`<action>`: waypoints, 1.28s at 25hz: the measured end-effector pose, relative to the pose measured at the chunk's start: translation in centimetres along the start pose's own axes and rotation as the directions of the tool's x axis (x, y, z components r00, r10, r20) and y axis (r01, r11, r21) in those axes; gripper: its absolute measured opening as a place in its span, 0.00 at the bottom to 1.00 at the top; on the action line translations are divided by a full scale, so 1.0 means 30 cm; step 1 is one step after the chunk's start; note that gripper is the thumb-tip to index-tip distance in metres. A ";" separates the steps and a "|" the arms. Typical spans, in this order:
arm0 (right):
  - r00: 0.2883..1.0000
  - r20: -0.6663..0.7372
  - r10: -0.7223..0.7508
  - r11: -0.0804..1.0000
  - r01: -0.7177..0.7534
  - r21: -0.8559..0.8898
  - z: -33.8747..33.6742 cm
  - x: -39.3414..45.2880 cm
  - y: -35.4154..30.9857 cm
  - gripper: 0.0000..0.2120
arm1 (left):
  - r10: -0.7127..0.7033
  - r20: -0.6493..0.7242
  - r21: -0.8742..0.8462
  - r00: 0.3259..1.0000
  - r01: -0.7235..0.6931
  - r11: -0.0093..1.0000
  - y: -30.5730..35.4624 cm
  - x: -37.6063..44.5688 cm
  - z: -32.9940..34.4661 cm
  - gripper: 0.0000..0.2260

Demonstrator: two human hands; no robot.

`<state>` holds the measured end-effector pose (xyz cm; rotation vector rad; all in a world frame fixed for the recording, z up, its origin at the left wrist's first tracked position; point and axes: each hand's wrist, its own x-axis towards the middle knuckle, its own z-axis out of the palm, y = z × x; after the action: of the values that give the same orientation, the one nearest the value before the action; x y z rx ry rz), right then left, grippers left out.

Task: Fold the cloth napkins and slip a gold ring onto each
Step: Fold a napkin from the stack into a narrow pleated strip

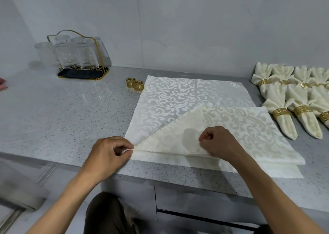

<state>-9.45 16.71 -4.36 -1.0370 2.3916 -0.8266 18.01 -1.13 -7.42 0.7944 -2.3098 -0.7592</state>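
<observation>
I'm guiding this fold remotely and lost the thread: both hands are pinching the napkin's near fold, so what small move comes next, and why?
Probably make another narrow pleat: the left hand and right hand each pinch the near fold of the open napkin, which is mostly still flat. The two loose gold rings wait beyond it, and the finished napkins are gathered.

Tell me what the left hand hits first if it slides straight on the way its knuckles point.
The left hand points right along the napkin's folded edge, so it would probably meet the right hand first.
</observation>
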 end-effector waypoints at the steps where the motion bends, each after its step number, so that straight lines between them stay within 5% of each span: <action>1: 1.000 -0.003 -0.004 1.000 0.004 -0.006 0.001 -0.001 0.002 0.06 | 0.005 0.010 -0.001 1.000 -0.005 1.000 -0.001 -0.004 -0.002 0.05; 7: 1.000 -0.022 -0.019 0.999 0.018 -0.028 0.003 0.000 0.008 0.06 | -0.095 0.001 0.155 0.996 0.093 0.984 0.023 0.005 0.003 0.07; 10: 0.999 -0.036 -0.021 0.998 0.019 -0.053 0.013 0.002 0.010 0.05 | 0.081 -0.007 0.393 0.997 -0.072 0.917 0.119 0.032 0.035 0.09; 12: 0.999 -0.048 -0.010 0.998 0.007 -0.063 0.014 0.004 0.003 0.05 | 0.148 0.077 0.364 0.986 -0.166 0.916 0.215 0.094 0.115 0.15; 17: 0.999 -0.040 -0.027 0.974 0.017 -0.225 0.043 -0.028 -0.006 0.02 | -0.029 0.418 0.444 0.908 -0.176 0.878 0.224 0.220 0.350 0.26; 21: 0.917 -0.203 -0.344 0.839 0.203 -0.505 0.052 0.078 -0.106 0.19 | -0.025 0.438 0.486 0.898 -0.214 0.847 0.177 0.220 0.369 0.28; 24: 0.942 -0.013 -0.336 0.753 0.261 -0.604 0.100 0.223 -0.103 0.30 | -0.002 0.443 0.462 0.897 -0.226 0.858 0.180 0.219 0.367 0.33; 26: 0.971 0.069 -0.227 0.806 0.227 -0.547 0.149 0.255 -0.036 0.31 | -0.006 0.454 0.470 0.891 -0.234 0.851 0.182 0.219 0.362 0.34; 29: 0.933 0.019 -0.359 0.801 0.318 -0.507 0.072 0.296 0.038 0.26 | 0.002 0.446 0.472 0.895 -0.237 0.849 0.178 0.223 0.361 0.35; 32: 0.951 -0.060 -0.302 0.675 0.169 -0.718 -0.163 0.382 0.164 0.22 | 0.004 0.434 0.479 0.901 -0.234 0.846 0.173 0.224 0.369 0.35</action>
<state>-22.12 12.49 -5.40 -1.6469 2.8391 -0.0042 4.40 1.30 -9.23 0.7455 -2.9952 -0.2418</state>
